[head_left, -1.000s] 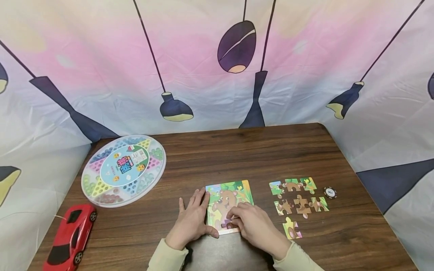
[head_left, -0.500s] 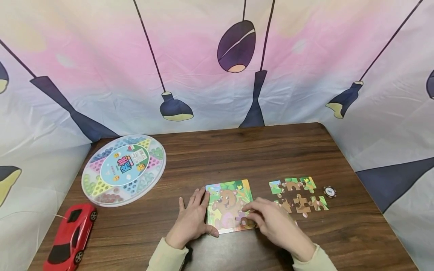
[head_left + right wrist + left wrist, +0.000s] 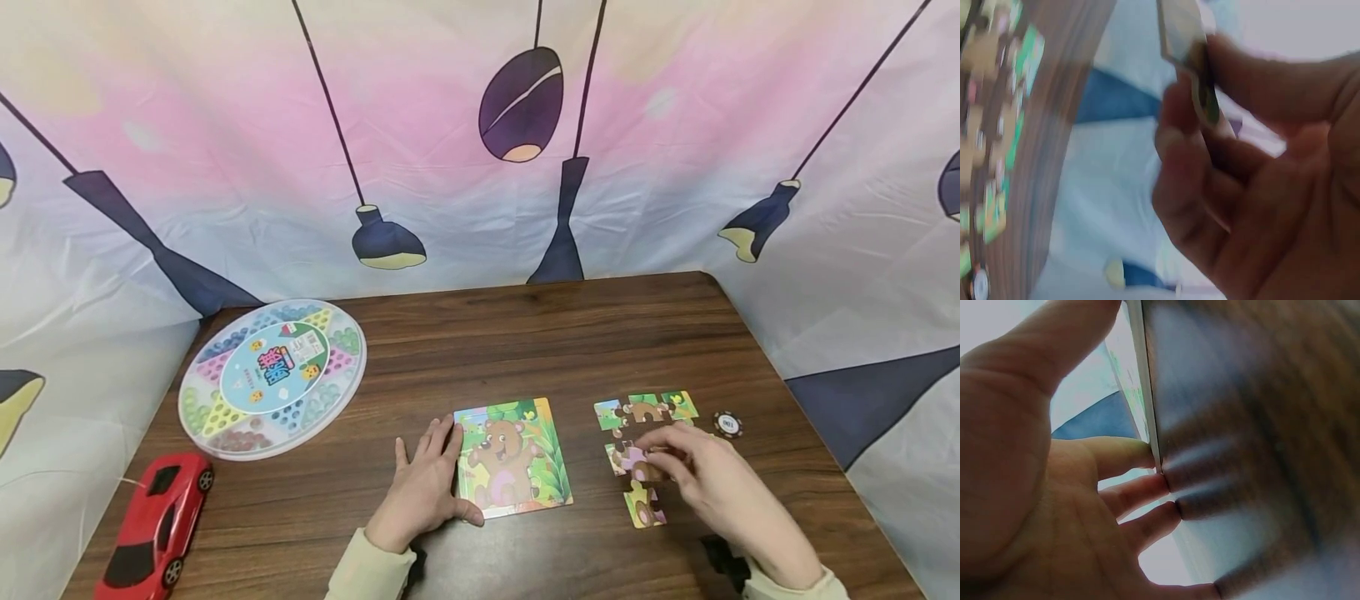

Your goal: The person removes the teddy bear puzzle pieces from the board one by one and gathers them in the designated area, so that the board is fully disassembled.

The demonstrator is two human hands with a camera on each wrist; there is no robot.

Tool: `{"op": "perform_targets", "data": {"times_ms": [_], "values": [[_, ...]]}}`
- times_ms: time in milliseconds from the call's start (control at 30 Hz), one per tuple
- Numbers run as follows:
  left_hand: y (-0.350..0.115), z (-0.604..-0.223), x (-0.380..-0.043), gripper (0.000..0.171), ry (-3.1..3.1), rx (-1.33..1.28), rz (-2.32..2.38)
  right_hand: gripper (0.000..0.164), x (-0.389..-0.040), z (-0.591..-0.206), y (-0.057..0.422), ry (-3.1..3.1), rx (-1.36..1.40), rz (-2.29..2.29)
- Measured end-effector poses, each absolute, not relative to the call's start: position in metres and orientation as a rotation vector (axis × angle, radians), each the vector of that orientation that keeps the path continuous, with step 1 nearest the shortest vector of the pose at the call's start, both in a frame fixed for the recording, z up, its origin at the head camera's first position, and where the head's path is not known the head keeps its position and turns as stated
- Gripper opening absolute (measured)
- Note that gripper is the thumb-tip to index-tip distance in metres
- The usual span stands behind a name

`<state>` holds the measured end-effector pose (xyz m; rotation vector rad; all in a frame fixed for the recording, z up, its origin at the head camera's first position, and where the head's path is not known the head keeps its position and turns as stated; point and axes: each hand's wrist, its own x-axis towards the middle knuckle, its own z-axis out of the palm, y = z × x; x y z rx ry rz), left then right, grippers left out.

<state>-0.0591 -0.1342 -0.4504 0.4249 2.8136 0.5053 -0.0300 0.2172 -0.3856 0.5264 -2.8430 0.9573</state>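
Observation:
My right hand (image 3: 720, 475) pinches a pink and brown jigsaw piece (image 3: 640, 463) over the group of loose pieces at the right. In the right wrist view the piece (image 3: 1185, 44) is tilted up between thumb and fingers, its edge toward the camera. The square bear-picture board (image 3: 513, 458) lies on the table in front of the person. Along its left edge rests my left hand (image 3: 426, 487), fingers extended and thumb at the near corner. The left wrist view shows that hand (image 3: 1085, 506) with fingertips beside the board's thin edge (image 3: 1147, 387).
Several loose jigsaw pieces (image 3: 645, 410) lie right of the board, partly hidden by the right hand. A poker chip (image 3: 728, 424) is beside them. A round marble board game (image 3: 273, 367) and a red toy car (image 3: 157, 525) are on the left. A printed cloth (image 3: 450, 208) hangs behind the table.
My right hand has moved rightward from the board's lower part to above the loose pieces, carrying the jigsaw piece. The left hand has stayed at the board's left edge.

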Motion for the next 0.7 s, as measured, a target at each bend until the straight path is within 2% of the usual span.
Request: {"op": "perform_targets", "data": {"times_ms": [167, 467, 700], "values": [[-0.134, -0.450, -0.059, 0.126, 2.813, 0.425, 0.503, 0.021, -0.025, -0.387, 0.242, -2.897, 0.497, 1.008], [-0.134, -0.450, -0.059, 0.125, 2.796, 0.406, 0.496, 0.014, -0.024, -0.401, 0.269, -3.155, 0.198, 1.143], [-0.134, -0.450, -0.059, 0.126, 2.802, 0.409, 0.499, 0.011, -0.023, -0.421, 0.280, -3.197, 0.184, 1.142]]}}
